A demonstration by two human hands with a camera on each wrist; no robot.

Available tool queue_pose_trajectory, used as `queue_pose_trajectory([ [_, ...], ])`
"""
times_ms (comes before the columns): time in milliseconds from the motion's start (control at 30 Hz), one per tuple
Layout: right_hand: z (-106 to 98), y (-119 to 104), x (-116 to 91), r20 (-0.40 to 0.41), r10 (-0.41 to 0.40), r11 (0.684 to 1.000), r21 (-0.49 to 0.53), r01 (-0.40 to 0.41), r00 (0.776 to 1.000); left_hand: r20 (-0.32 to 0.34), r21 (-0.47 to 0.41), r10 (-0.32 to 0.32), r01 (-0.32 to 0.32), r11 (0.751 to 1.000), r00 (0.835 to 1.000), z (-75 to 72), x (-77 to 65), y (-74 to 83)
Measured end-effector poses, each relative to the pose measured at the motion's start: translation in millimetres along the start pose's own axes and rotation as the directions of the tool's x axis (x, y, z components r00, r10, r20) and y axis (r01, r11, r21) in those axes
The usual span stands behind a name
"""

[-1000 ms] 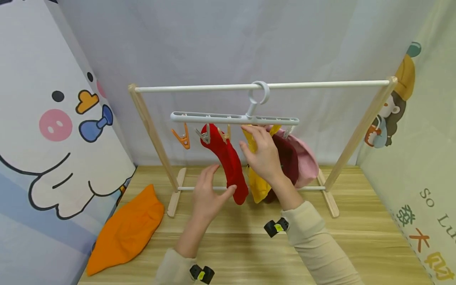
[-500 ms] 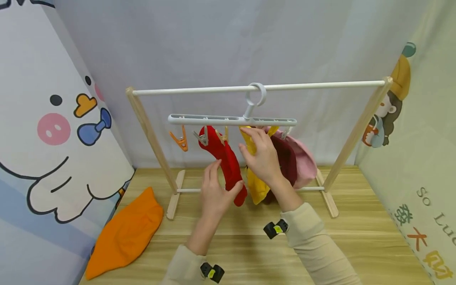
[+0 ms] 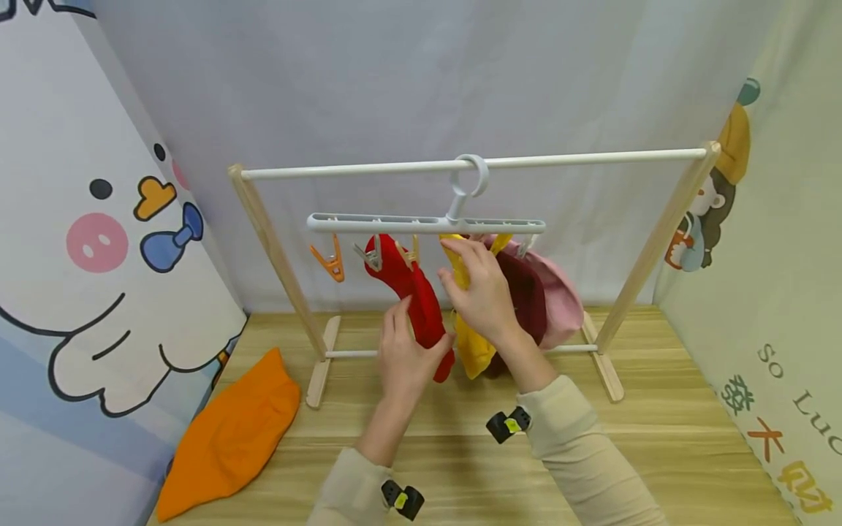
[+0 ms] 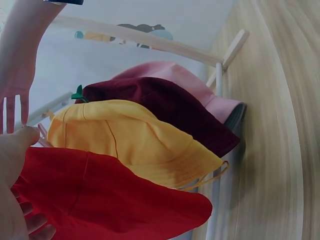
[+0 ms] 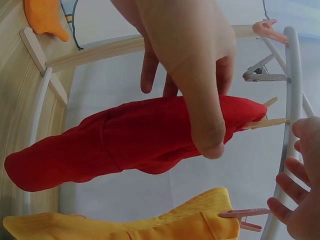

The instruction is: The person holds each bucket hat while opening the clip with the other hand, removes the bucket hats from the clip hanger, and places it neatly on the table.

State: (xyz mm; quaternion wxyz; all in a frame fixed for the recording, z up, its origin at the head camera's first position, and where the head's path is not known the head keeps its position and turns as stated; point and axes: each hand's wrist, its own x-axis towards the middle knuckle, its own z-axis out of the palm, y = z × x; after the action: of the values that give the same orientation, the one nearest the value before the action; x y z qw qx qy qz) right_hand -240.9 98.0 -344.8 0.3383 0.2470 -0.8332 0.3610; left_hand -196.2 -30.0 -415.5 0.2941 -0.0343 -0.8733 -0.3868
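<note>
In the head view my left hand [image 3: 408, 361] is beside a hanging red hat [image 3: 421, 299], its thumb and fingers spread on either side of the cloth. The right wrist view shows that thumb overlapping the red hat [image 5: 145, 132]; firm contact cannot be judged. A beige clothespin [image 3: 409, 256] holds the hat below a grey hanger [image 3: 381, 223]. My right hand [image 3: 483, 296] is in front of a yellow hat [image 3: 473, 347], just under the hanger. Its fingers [image 5: 295, 187] look spread and hold nothing visible. Behind hang a maroon hat [image 4: 165, 105] and a pink hat [image 3: 562, 307].
Near the hanger's left end dangle an orange clothespin [image 3: 330, 264] and a grey one [image 3: 370, 257], both without cloth. The hanger hooks over the white rod [image 3: 342, 171] of a wooden-legged rack. An orange hat [image 3: 233, 438] lies on the wooden table [image 3: 473, 482] at left.
My left hand has moved right and slightly up, closer around the red hat. My right hand stays at nearly the same place by the yellow hat. The whole view has shifted slightly.
</note>
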Motion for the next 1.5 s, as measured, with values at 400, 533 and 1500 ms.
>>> queue_pose_trajectory([
  [400,0,-1,-2,0.004,-0.010,1.000,-0.002,0.010,1.000,-0.014,-0.035,-0.055,0.054,0.998,0.998,5.0,-2.1,4.8],
  [533,0,-1,-2,0.006,-0.008,1.000,-0.005,0.008,1.000,-0.032,-0.027,-0.027,0.026,0.999,0.999,5.0,-3.1,3.4],
  [1500,15,-14,5,-0.084,0.076,0.997,-0.025,-0.078,0.994,-0.156,-0.008,0.190,-0.193,0.981,0.969,-11.0,-8.7,-8.9],
])
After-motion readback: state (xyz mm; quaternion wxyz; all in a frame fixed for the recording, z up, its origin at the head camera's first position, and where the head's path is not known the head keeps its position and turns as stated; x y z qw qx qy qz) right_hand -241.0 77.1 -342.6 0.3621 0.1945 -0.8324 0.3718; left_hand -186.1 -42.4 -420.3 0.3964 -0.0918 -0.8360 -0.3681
